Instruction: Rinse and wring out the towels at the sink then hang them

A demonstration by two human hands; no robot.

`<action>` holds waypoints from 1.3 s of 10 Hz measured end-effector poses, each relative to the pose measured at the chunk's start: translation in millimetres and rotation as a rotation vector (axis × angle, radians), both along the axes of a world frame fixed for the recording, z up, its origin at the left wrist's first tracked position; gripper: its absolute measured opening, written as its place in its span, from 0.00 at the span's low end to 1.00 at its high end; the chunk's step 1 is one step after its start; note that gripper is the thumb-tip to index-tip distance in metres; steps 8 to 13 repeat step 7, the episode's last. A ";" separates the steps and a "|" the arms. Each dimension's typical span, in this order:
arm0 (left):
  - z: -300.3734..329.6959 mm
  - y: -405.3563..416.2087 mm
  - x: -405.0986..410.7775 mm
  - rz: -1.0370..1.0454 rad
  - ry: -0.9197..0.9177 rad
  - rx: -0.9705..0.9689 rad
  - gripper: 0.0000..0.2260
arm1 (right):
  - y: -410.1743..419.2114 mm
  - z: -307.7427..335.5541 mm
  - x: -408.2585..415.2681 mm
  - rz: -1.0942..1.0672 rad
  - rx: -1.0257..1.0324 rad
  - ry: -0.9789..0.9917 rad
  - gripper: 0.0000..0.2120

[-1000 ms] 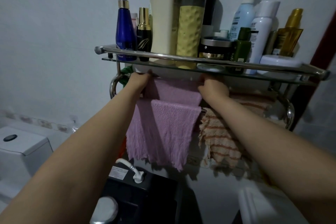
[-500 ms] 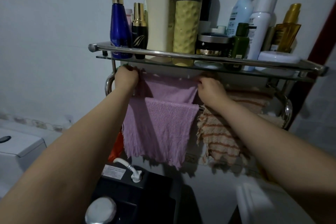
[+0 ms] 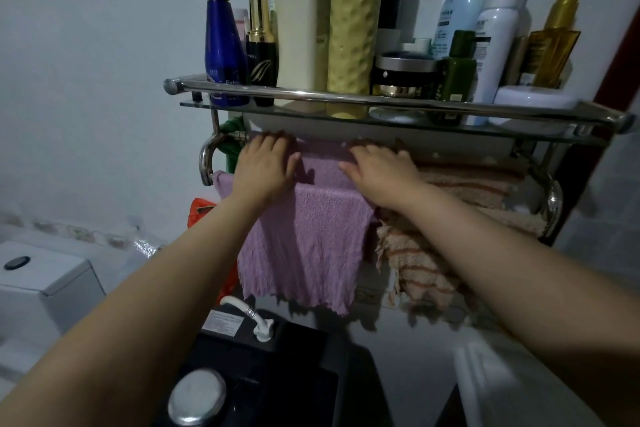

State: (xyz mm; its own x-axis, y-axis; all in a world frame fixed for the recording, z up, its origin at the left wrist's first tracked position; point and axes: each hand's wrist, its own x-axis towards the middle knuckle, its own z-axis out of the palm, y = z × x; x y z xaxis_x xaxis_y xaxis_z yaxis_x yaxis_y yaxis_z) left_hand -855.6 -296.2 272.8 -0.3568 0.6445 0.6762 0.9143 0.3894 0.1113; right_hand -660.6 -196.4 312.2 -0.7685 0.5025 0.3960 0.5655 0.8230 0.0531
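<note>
A purple towel (image 3: 304, 246) hangs over the bars of a chrome towel rack (image 3: 206, 163) under a glass shelf. My left hand (image 3: 263, 166) lies flat on the towel's left part on top of the rack, fingers spread. My right hand (image 3: 379, 170) lies flat on its right part, fingers apart, next to an orange striped towel (image 3: 426, 267) that hangs on the same rack to the right. Neither hand grips the cloth.
The glass shelf (image 3: 398, 116) above carries several bottles and jars, among them a blue pump bottle (image 3: 223, 45). A white toilet tank (image 3: 41, 284) stands at the left. A black unit (image 3: 277, 357) with a white hose fitting sits below the towels.
Both hands were closed on the purple towel's top edge at the back bar. They have since opened and slid forward to lie flat on the cloth.
</note>
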 end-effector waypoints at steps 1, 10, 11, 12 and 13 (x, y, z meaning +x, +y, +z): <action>-0.5 0.2 -3.2 -0.013 -0.076 -0.044 0.23 | 4.6 3.0 4.0 -0.095 -0.036 -0.053 0.27; 13.2 -0.3 9.4 0.160 -0.136 0.035 0.19 | 7.8 -8.2 21.4 -0.031 -0.103 0.061 0.27; 13.2 -0.3 9.4 0.160 -0.136 0.035 0.19 | 7.8 -8.2 21.4 -0.031 -0.103 0.061 0.27; 13.2 -0.3 9.4 0.160 -0.136 0.035 0.19 | 7.8 -8.2 21.4 -0.031 -0.103 0.061 0.27; 13.2 -0.3 9.4 0.160 -0.136 0.035 0.19 | 7.8 -8.2 21.4 -0.031 -0.103 0.061 0.27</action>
